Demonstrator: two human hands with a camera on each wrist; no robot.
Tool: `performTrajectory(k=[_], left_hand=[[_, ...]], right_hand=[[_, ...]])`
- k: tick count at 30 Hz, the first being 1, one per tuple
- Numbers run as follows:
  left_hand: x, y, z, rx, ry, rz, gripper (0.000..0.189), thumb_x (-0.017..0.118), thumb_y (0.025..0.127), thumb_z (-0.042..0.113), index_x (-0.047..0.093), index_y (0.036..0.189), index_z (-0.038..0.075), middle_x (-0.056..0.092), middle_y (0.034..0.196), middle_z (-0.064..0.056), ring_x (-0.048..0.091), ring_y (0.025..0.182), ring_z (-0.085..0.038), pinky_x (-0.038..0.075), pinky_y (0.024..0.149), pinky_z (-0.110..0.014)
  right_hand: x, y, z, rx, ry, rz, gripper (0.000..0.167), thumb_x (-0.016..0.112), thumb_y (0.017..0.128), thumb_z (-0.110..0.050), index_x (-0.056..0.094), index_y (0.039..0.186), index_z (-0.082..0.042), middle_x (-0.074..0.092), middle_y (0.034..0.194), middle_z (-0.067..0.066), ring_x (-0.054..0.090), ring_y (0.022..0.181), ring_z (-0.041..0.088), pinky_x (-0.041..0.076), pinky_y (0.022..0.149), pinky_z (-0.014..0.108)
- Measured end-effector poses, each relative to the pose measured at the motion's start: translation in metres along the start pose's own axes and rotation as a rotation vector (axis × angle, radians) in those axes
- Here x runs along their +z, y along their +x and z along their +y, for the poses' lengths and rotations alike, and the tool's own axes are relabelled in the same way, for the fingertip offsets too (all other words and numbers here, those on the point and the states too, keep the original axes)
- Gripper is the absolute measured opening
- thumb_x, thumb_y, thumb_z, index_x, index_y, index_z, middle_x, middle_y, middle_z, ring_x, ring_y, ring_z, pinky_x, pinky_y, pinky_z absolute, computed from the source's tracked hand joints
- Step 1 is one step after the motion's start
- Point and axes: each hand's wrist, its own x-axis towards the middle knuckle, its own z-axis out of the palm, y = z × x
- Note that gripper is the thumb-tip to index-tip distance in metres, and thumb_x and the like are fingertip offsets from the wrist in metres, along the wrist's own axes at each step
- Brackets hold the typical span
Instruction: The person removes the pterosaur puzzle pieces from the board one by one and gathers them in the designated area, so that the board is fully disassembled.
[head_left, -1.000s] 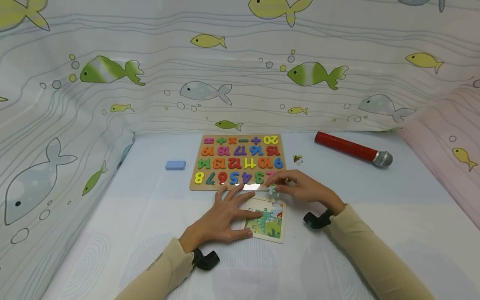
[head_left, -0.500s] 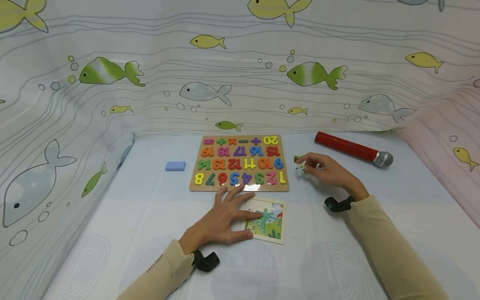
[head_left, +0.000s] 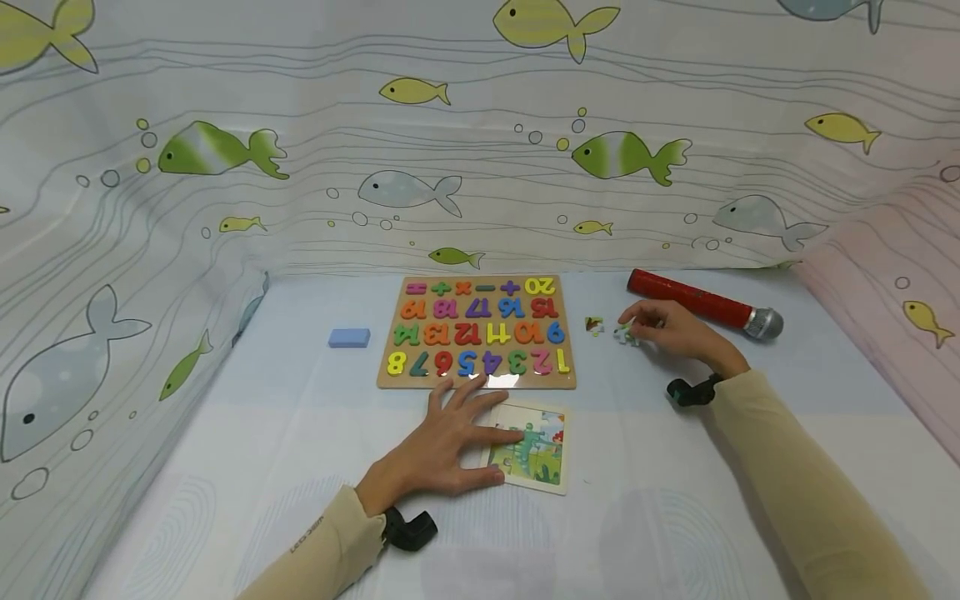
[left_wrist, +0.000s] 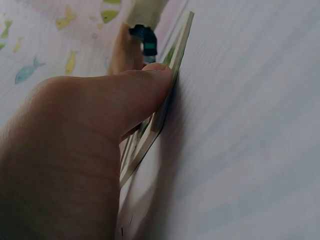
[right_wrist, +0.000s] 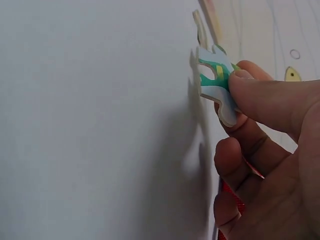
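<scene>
A square jigsaw puzzle [head_left: 542, 467] with a green dinosaur picture lies on the table. Across its left part my left hand [head_left: 450, 442] rests with fingers spread; in the left wrist view the thumb [left_wrist: 145, 90] lies over the puzzle's edge [left_wrist: 150, 137]. To the right of the number board, my right hand [head_left: 671, 333] pinches a jigsaw piece [right_wrist: 217, 82], light blue with green and a yellow mark, between thumb and fingers. Another jigsaw piece [head_left: 594, 326], with brown and green on it, lies just left of that hand.
A wooden number board [head_left: 480, 383] with colourful digits lies behind the jigsaw. To its left is a blue block [head_left: 349, 337]. A red microphone [head_left: 697, 302] lies behind my right hand. Fish-patterned cloth [head_left: 315, 242] rises at the back and sides.
My right hand has carried the pinched piece from above the jigsaw's top edge to the right, past the loose piece. My left hand stays on the jigsaw.
</scene>
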Motion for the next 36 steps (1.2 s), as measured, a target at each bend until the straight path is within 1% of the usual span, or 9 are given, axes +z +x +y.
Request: performTrajectory(k=[4, 8, 11, 16, 24, 27, 30, 33, 36], left_hand=[[0.000, 0.000, 0.000, -0.001, -0.002, 0.004, 0.054, 0.061, 0.087, 0.063, 0.061, 0.138, 0.046, 0.040, 0.163, -0.002, 0.019, 0.157, -0.039, 0.007, 0.117, -0.074], [0.000, 0.000, 0.000, -0.012, 0.003, -0.014, 0.054, 0.060, 0.087, 0.065, 0.060, 0.138, 0.047, 0.038, 0.164, 0.000, 0.017, 0.158, -0.036, 0.005, 0.118, -0.073], [0.001, 0.000, 0.001, -0.014, 0.011, -0.019, 0.054, 0.059, 0.088, 0.066, 0.059, 0.139, 0.048, 0.038, 0.165, 0.000, 0.016, 0.158, -0.036, 0.005, 0.118, -0.073], [0.000, 0.000, 0.001, -0.001, 0.019, -0.003, 0.054, 0.060, 0.088, 0.065, 0.061, 0.138, 0.046, 0.040, 0.163, -0.001, 0.019, 0.158, -0.037, 0.007, 0.117, -0.074], [-0.001, 0.000, 0.001, -0.006, 0.022, -0.009, 0.054, 0.060, 0.088, 0.065, 0.062, 0.137, 0.046, 0.040, 0.163, -0.002, 0.019, 0.158, -0.037, 0.008, 0.117, -0.075], [-0.002, 0.001, 0.001, -0.012, 0.023, -0.017, 0.054, 0.059, 0.088, 0.066, 0.061, 0.138, 0.046, 0.040, 0.164, -0.001, 0.018, 0.158, -0.036, 0.007, 0.117, -0.074], [-0.001, 0.001, 0.001, -0.017, 0.020, -0.024, 0.054, 0.058, 0.088, 0.066, 0.061, 0.138, 0.046, 0.039, 0.164, -0.001, 0.017, 0.158, -0.036, 0.006, 0.117, -0.073], [-0.001, 0.000, 0.001, -0.016, 0.019, -0.019, 0.054, 0.059, 0.088, 0.066, 0.061, 0.138, 0.046, 0.039, 0.164, -0.001, 0.017, 0.158, -0.036, 0.007, 0.117, -0.074], [0.000, 0.000, 0.001, -0.017, 0.020, -0.018, 0.054, 0.059, 0.088, 0.066, 0.061, 0.138, 0.046, 0.039, 0.164, -0.001, 0.016, 0.159, -0.035, 0.006, 0.118, -0.073]], right_hand=[[-0.001, 0.007, 0.002, 0.043, 0.018, -0.019, 0.020, 0.066, 0.099, -0.013, 0.071, 0.118, -0.010, 0.066, 0.100, 0.011, 0.052, 0.093, 0.024, 0.045, 0.080, 0.028], [0.000, 0.013, 0.005, 0.073, 0.018, -0.016, 0.021, 0.065, 0.100, -0.014, 0.071, 0.119, -0.011, 0.065, 0.104, 0.012, 0.051, 0.095, 0.025, 0.045, 0.082, 0.030], [0.002, 0.016, 0.007, 0.077, 0.008, 0.005, 0.021, 0.064, 0.100, -0.014, 0.071, 0.120, -0.011, 0.063, 0.103, 0.012, 0.051, 0.095, 0.024, 0.045, 0.081, 0.030], [0.005, 0.020, 0.010, 0.077, -0.019, 0.030, 0.021, 0.063, 0.101, -0.013, 0.072, 0.119, -0.012, 0.061, 0.101, 0.011, 0.049, 0.095, 0.025, 0.044, 0.080, 0.029], [0.008, 0.021, 0.011, 0.099, -0.039, 0.052, 0.024, 0.063, 0.101, -0.015, 0.071, 0.123, -0.013, 0.064, 0.108, 0.012, 0.051, 0.097, 0.026, 0.044, 0.083, 0.034], [0.007, 0.019, 0.011, 0.113, -0.032, 0.051, 0.027, 0.065, 0.100, -0.019, 0.069, 0.127, -0.014, 0.064, 0.113, 0.013, 0.051, 0.101, 0.027, 0.044, 0.086, 0.035], [0.007, 0.016, 0.011, 0.137, -0.029, 0.044, 0.034, 0.070, 0.097, -0.025, 0.067, 0.129, -0.015, 0.063, 0.119, 0.013, 0.050, 0.105, 0.028, 0.042, 0.090, 0.036], [0.007, 0.013, 0.010, 0.155, -0.032, 0.039, 0.039, 0.075, 0.094, -0.030, 0.067, 0.129, -0.015, 0.061, 0.123, 0.013, 0.047, 0.106, 0.027, 0.040, 0.088, 0.036], [0.007, 0.011, 0.008, 0.159, -0.034, 0.041, 0.038, 0.076, 0.093, -0.029, 0.069, 0.127, -0.015, 0.061, 0.122, 0.013, 0.045, 0.103, 0.027, 0.039, 0.085, 0.037]])
